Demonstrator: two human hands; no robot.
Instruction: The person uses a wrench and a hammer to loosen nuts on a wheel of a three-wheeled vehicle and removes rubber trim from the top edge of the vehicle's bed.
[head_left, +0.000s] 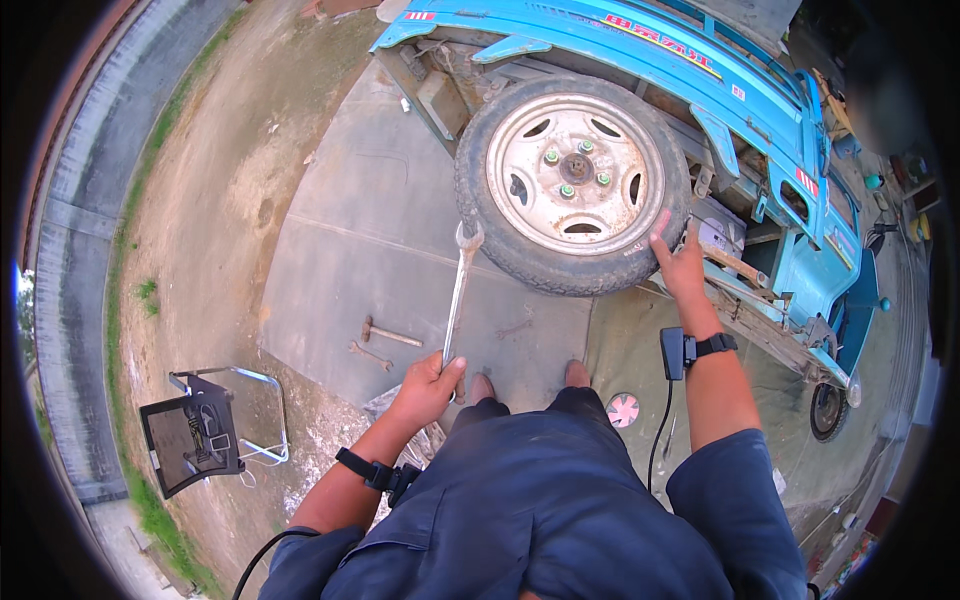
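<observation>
A person in dark blue work clothes stands over the rear wheel of a light-blue three-wheeled cargo truck [700,70] parked on a grey concrete slab [360,230]. The left hand [428,388] is closed in a firm grip around the lower end of a long silver open-ended steel spanner [458,290], whose shaft rises almost straight up from the fist so that its forked head lies just at the left edge of the worn black rubber tyre [480,215]. The right hand [680,262] rests flat on the tyre's lower right shoulder, fingers spread apart and holding nothing. The tyre sits upright on a dusty white steel rim [575,170] with green-capped wheel nuts ringed around the hub. Both wrists carry black straps with small black devices; a black cable trails down from each.

On the slab to the left of the spanner lie a wooden-handled hammer [390,335] and, just below it, a smaller grey metal wrench [370,354], both well apart from the hands. The toes of the person's two shoes show below the tyre, and a small round pink-and-white disc [622,409] lies on the ground near the right foot. Further left, on bare dirt, stands a black folding stool with a white tubular frame [200,430]. A small black front wheel [828,410] of the truck shows at right.
</observation>
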